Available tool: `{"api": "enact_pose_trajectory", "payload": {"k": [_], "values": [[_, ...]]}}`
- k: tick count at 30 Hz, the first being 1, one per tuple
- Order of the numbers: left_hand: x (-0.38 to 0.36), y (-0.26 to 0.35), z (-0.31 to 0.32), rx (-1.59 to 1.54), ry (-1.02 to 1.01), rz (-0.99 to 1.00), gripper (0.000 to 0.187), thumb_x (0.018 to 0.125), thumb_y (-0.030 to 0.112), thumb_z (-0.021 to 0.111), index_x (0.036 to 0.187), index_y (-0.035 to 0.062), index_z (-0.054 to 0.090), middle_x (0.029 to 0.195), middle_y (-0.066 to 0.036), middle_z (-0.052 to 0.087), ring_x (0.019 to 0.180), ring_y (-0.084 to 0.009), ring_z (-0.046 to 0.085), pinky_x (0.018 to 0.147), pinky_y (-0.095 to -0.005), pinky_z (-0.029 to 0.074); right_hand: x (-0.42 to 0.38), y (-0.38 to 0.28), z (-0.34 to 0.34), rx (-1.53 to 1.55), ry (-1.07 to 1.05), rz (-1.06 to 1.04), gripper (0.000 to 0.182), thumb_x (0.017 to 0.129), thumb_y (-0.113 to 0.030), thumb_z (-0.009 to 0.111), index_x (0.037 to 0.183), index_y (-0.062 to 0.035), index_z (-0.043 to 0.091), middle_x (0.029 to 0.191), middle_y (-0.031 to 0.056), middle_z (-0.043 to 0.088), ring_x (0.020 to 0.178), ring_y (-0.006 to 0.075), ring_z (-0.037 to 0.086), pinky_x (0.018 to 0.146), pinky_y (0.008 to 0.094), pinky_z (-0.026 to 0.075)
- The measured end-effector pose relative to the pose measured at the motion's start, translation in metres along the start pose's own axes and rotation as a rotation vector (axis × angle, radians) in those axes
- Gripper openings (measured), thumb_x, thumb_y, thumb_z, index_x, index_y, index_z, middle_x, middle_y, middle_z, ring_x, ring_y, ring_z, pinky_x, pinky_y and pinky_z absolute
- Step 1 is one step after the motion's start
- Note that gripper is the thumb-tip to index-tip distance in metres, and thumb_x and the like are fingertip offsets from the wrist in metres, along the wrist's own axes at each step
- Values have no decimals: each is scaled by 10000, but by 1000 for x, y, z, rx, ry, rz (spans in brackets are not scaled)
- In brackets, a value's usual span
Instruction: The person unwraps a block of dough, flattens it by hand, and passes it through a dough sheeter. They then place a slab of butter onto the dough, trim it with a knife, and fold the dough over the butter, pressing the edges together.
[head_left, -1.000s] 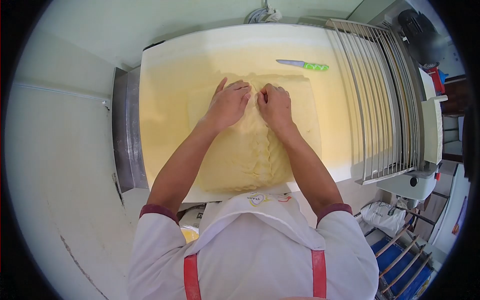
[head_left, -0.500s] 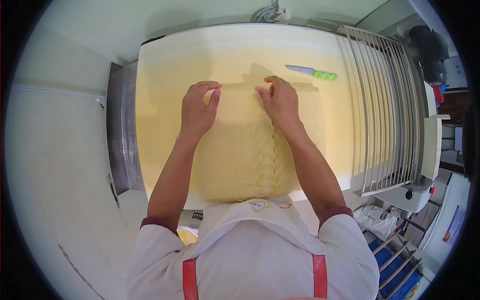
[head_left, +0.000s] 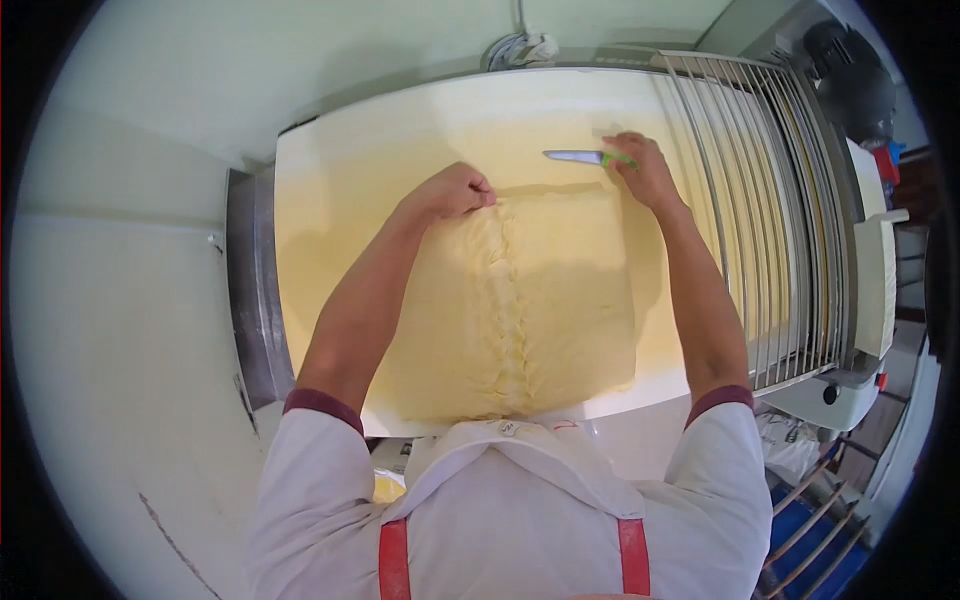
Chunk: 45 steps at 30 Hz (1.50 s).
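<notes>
A large slab of pale yellow dough (head_left: 570, 290) lies on the work table, with a pinched seam running down its middle. My left hand (head_left: 455, 192) is closed at the far end of that seam, its fingertips pinching the dough edge. Beyond the slab's far right corner, my right hand (head_left: 640, 168) is over the green handle of a small knife (head_left: 575, 156). Its fingers are curled round the handle, and the blade points left, flat along the table.
The white table (head_left: 400, 125) reaches to the wall. A metal rod grille (head_left: 750, 200) of a machine stands along the right side. A coiled cable (head_left: 520, 50) is at the back wall. Metal edging (head_left: 250, 280) runs at the left.
My right hand has moved right from the dough to the knife handle. My left hand has closed at the seam. The seam now sits further left, and more dough shows to its right.
</notes>
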<state>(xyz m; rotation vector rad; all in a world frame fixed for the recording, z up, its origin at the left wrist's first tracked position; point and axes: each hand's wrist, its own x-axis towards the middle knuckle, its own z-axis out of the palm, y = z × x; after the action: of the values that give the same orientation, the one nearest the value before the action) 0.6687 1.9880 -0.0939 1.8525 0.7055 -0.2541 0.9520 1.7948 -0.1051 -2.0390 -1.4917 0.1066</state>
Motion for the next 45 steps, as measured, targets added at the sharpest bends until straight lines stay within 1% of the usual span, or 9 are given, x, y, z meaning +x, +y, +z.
{"api": "enact_pose_trajectory", "payload": {"k": [5,8,14,17,20,23,25,35,45], "values": [[2,-1,8,9,46,-129,192,870,202,681,940,26,711,746,-4,639,661,-106,524,617,-302,441,-23,18,1,-118,-36,-14,347,855,-78,602,1199,-120,577,1098,159,606,1030,337,558,885,430,467],[-9,19,1,-68,-19,-239,176,916,197,634,875,27,659,721,34,577,629,-71,478,570,-257,397,-50,19,7,45,235,257,345,872,-88,583,1213,-97,532,983,193,623,898,356,600,823,446,492],[-10,4,-10,-23,-85,-263,156,905,199,646,839,57,654,677,51,541,558,-43,419,501,-238,328,-136,-34,-38,430,32,637,326,893,-115,572,1218,-88,578,795,205,631,799,377,622,732,445,490],[-12,18,-5,9,-29,-319,115,893,167,659,849,60,661,658,63,518,542,-38,388,486,-238,294,-139,-21,-3,457,324,300,330,891,-140,606,1217,-90,618,914,194,680,774,345,647,703,358,503],[-13,9,-6,32,69,-307,139,877,152,679,950,38,651,776,3,614,672,-91,538,600,-248,411,-115,-31,-14,486,136,455,303,891,-148,606,1186,-84,643,998,206,676,844,338,653,767,357,509],[-17,42,39,295,637,123,318,856,147,693,1124,6,596,1078,-107,645,1008,-217,605,869,-336,469,-114,-31,-13,560,140,443,309,884,-148,610,1183,-81,646,1016,214,670,890,347,651,798,378,506],[-34,90,115,380,548,251,563,851,137,676,1337,-12,436,1415,-191,435,1351,-314,373,1110,-455,287,-148,-32,-15,565,187,391,313,890,-162,586,1185,-71,642,997,213,667,904,365,636,810,413,498],[-31,114,222,958,424,243,664,969,337,375,1473,-51,183,1548,-236,167,1443,-367,152,1160,-489,129,-146,-28,-7,585,193,369,308,878,-151,591,1167,-58,644,959,213,666,889,382,630,806,441,492],[-27,102,225,962,456,278,642,989,339,366,1478,-35,185,1546,-229,183,1445,-357,158,1164,-478,130,-389,-86,-74,556,124,374,333,869,-110,609,1196,-47,617,732,134,601,670,315,607,620,401,497]]}}
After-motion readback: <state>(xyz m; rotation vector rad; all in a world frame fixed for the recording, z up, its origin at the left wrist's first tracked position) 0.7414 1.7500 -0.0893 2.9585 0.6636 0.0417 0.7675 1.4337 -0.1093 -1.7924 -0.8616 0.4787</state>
